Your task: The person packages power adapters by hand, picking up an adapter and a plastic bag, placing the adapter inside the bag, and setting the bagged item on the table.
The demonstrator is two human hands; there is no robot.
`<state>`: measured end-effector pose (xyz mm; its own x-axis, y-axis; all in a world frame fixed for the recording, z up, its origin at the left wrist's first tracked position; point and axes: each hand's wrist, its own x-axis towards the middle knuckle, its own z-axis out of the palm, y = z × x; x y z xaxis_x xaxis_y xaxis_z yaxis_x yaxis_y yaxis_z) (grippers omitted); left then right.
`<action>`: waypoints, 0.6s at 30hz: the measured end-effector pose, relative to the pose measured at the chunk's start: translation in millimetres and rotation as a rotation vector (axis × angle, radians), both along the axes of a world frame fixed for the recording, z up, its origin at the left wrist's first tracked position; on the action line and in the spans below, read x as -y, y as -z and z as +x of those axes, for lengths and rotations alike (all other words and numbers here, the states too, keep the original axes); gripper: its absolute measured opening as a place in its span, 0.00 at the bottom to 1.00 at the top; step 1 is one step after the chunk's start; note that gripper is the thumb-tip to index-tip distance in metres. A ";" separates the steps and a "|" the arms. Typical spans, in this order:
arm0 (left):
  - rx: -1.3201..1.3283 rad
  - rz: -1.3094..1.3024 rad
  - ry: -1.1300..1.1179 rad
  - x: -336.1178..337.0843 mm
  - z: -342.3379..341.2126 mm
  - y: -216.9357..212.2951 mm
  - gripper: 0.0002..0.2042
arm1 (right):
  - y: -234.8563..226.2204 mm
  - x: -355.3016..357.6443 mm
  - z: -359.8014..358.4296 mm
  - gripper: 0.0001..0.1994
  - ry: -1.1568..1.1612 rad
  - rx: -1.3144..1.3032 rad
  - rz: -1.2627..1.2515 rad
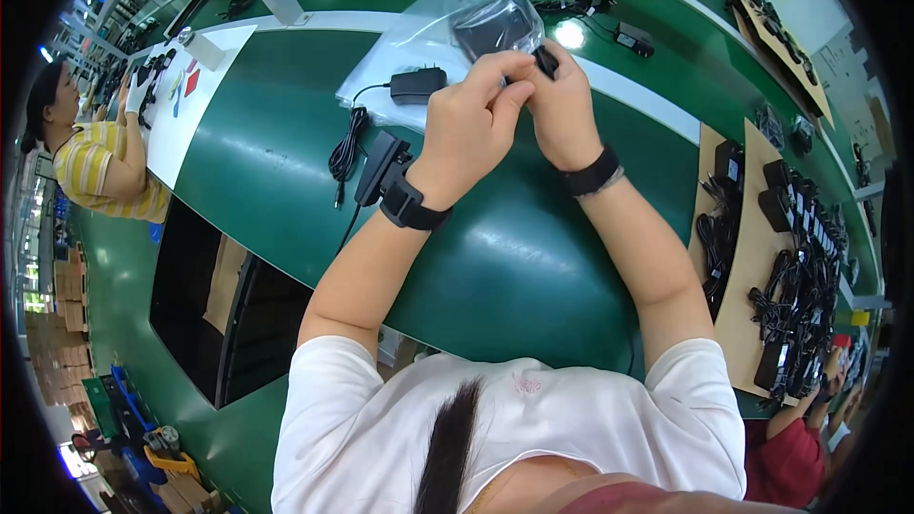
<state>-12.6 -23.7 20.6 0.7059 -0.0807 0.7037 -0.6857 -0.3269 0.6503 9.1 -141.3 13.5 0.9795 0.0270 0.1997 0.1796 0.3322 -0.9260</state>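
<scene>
In front of me, beyond the table's middle, both hands are close together at a clear plastic bag (428,27) with a black power adapter (493,27) inside. My right hand (564,119) is closed on the bag, with a small black piece (546,62) between its fingers; its kind is unclear. Thumb and fingers of my left hand (468,133) are pinched together beside it, and what they grip is hidden. Left of that hand lies another power adapter (419,86) with its tied cable (347,145). A further black adapter (381,168) is beside my left wristband.
Boards with rows of black adapters and cables (795,276) lie along the right. Beyond a white ledge (647,109), more adapters (633,38) rest on a green belt. A dark bin (228,314) stands lower left. Co-workers sit at far left (105,157) and lower right (795,457).
</scene>
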 end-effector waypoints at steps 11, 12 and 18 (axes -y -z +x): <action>-0.091 0.079 0.127 13.0 -6.9 -7.4 0.05 | -16.5 8.7 14.2 0.22 -0.044 0.112 -0.389; -0.154 0.030 0.180 13.0 -5.3 -7.5 0.06 | -16.3 11.2 15.7 0.21 -0.118 -0.015 -0.154; -0.208 -0.151 0.342 21.2 -7.4 -22.3 0.06 | -36.5 -0.7 11.5 0.31 0.024 0.202 0.080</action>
